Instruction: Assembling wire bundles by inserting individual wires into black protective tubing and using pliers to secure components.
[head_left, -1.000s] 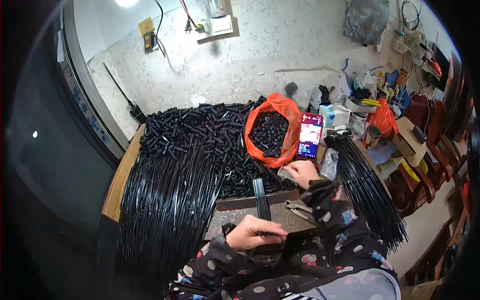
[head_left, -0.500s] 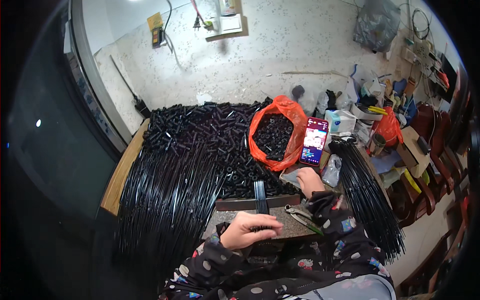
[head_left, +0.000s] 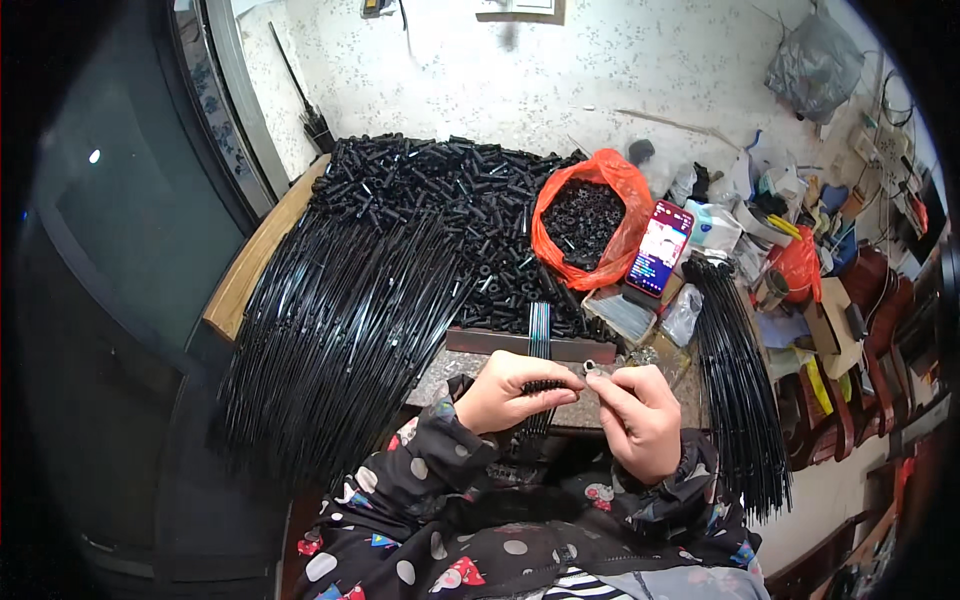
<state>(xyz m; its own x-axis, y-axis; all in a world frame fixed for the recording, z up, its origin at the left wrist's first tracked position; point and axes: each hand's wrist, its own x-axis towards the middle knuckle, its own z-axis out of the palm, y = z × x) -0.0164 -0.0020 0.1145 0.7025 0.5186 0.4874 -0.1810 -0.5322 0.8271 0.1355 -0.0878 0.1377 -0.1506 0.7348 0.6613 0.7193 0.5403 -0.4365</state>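
My left hand [head_left: 515, 392] is closed around a small bundle of thin black rods [head_left: 540, 330], whose upper ends rest across a dark metal bar [head_left: 480, 341]. A row of small dark ends shows between its thumb and fingers. Close beside its fingertips, my right hand [head_left: 645, 425] holds thumb and forefinger in a pinch; whatever lies in them is too small to make out. The jaw of a pair of pliers [head_left: 590, 366] shows just above the right fingertips, its handles mostly hidden by that hand. Beyond it sits a small open box [head_left: 622, 315] of thin, pale pieces.
Short black tubes [head_left: 430, 190] are heaped at the back. Long black rods lie left [head_left: 340, 340] and right [head_left: 735, 380]. A red plastic bag [head_left: 545, 240] holds small black parts, beside a lit phone [head_left: 660, 250]. Clutter and a cardboard box [head_left: 830, 325] stand right.
My right hand has come back from the small box to the left hand's fingertips and now pinches. The left hand stays on the rods. The view has tipped downward.
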